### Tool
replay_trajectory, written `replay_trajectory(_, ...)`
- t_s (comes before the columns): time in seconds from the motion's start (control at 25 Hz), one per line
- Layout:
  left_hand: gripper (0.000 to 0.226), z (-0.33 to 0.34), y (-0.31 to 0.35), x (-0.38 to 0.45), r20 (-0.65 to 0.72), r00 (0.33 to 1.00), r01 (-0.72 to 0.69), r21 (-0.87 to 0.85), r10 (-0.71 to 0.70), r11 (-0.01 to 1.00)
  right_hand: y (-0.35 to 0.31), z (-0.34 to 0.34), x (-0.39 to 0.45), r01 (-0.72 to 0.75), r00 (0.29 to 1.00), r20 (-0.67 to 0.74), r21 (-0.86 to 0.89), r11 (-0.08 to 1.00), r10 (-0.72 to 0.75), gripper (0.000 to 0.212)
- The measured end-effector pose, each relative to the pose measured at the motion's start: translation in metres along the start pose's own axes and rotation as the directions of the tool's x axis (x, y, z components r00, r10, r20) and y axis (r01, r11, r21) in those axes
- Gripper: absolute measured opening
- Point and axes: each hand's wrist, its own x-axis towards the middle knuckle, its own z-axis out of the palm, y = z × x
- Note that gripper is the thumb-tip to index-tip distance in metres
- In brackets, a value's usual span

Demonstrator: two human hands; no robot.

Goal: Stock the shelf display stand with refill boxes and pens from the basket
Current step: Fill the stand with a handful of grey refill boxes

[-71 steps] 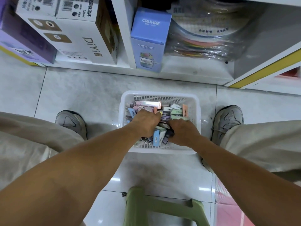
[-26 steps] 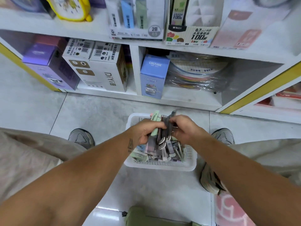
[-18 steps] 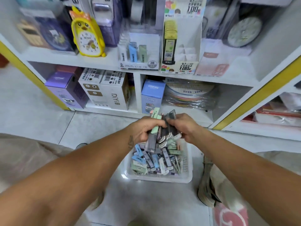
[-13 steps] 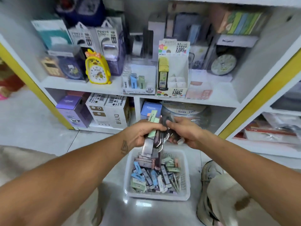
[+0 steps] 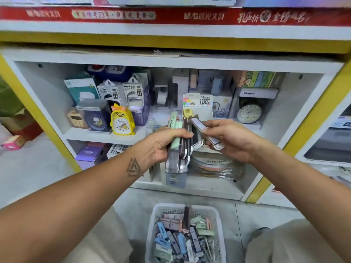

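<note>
1. Gripping a bundle of refill boxes [image 5: 179,147] upright, your left hand [image 5: 161,145] is wrapping fingers and thumb round its middle; a green box is sitting on the bundle's left side, darker ones beside it.
2. Your right hand [image 5: 230,138] is pinching one box [image 5: 206,134] between thumb and fingers; it is lying tilted, its upper end touching the top of the bundle.
3. You are holding both hands in front of the display stand [image 5: 197,104] on the middle shelf [image 5: 98,132]; the stand's lower part is hiding behind the bundle.
4. The basket [image 5: 185,234] is sitting on the floor below your hands; it is holding many more boxes and some pens.
5. A yellow clock [image 5: 122,120] is standing on the shelf, left of the stand.
</note>
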Motion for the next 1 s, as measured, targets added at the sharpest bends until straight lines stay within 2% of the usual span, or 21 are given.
replay_trajectory(0.16,0.045,0.009,0.007,0.01,0.045,0.998,-0.028,-0.09,0.032,0.996,-0.004,0.005,0.01,0.066,0.998,-0.012,0.039,0.997,-0.066,0.032)
replay_trajectory(0.32,0.043,0.017,0.017,0.02,0.048,0.998,-0.026,-0.178,0.035,0.984,-0.016,0.0,0.022,0.108,0.994,-0.021,-0.005,0.994,-0.108,0.026)
replay_trajectory(0.48,0.037,0.022,0.031,0.029,-0.005,0.998,-0.057,-0.24,0.058,0.969,-0.031,-0.003,0.037,0.103,0.991,-0.082,-0.024,0.994,-0.105,0.026)
replay_trajectory(0.56,0.029,0.021,0.047,0.035,-0.04,0.995,-0.095,-0.262,0.088,0.96,-0.038,-0.01,0.043,0.175,0.972,-0.136,-0.123,0.977,-0.192,0.031)
replay_trajectory(0.6,0.021,0.019,0.055,0.038,-0.073,0.992,-0.114,-0.253,0.099,0.961,-0.041,-0.015,0.047,0.215,0.946,-0.187,-0.246,0.945,-0.264,0.031)
replay_trajectory(0.68,0.019,0.013,0.067,0.045,-0.137,0.985,-0.13,-0.208,0.103,0.969,-0.046,-0.03,0.057,0.242,0.85,-0.297,-0.514,0.823,-0.435,0.027)
replay_trajectory(0.76,0.02,0.006,0.071,0.052,-0.174,0.982,-0.108,-0.166,0.078,0.98,-0.047,-0.042,0.067,0.182,0.769,-0.332,-0.706,0.685,-0.547,0.019)
replay_trajectory(0.8,0.018,0.004,0.071,0.055,-0.181,0.982,-0.079,-0.145,0.052,0.986,-0.046,-0.045,0.072,0.129,0.767,-0.317,-0.776,0.617,-0.559,0.019)
replay_trajectory(0.88,0.012,0.002,0.067,0.059,-0.198,0.98,-0.025,-0.101,0.005,0.995,-0.038,-0.05,0.085,0.046,0.819,-0.238,-0.879,0.474,-0.522,0.028)
replay_trajectory(1.0,0.013,-0.004,0.064,0.066,-0.219,0.976,-0.008,-0.055,-0.004,0.998,-0.027,-0.052,0.099,0.092,0.85,-0.087,-0.947,0.309,-0.519,0.024)
